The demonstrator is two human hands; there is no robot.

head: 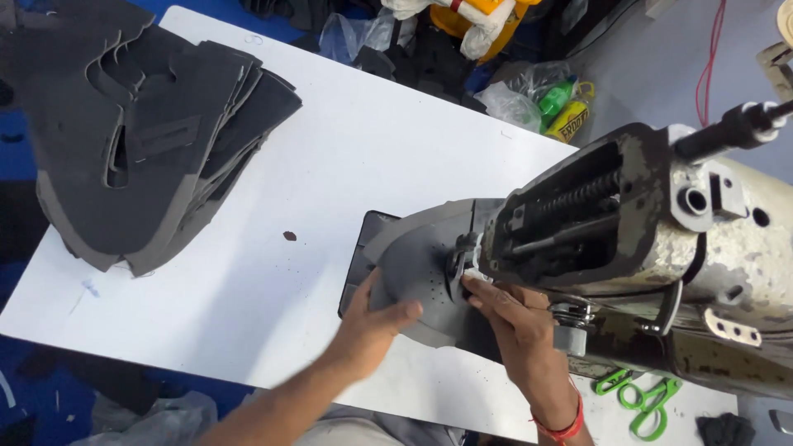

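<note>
Under the sewing machine head (628, 223), your right hand (516, 318) lies flat, fingers pressing the grey cut fabric piece (421, 264) right at the presser foot (464, 258) — nothing is clenched, only pinned down. Your left hand (372, 318) is nearer you, to the left, thumb on top and fingers curled under the piece's rounded edge, gripping it. That piece lies ahead of both hands, its long axis running from the left hand toward the foot. Farther left — a stack of dark cut pieces (149, 132) rests on the white table (330, 149); green scissors (648, 400) lie by your right wrist.
</note>
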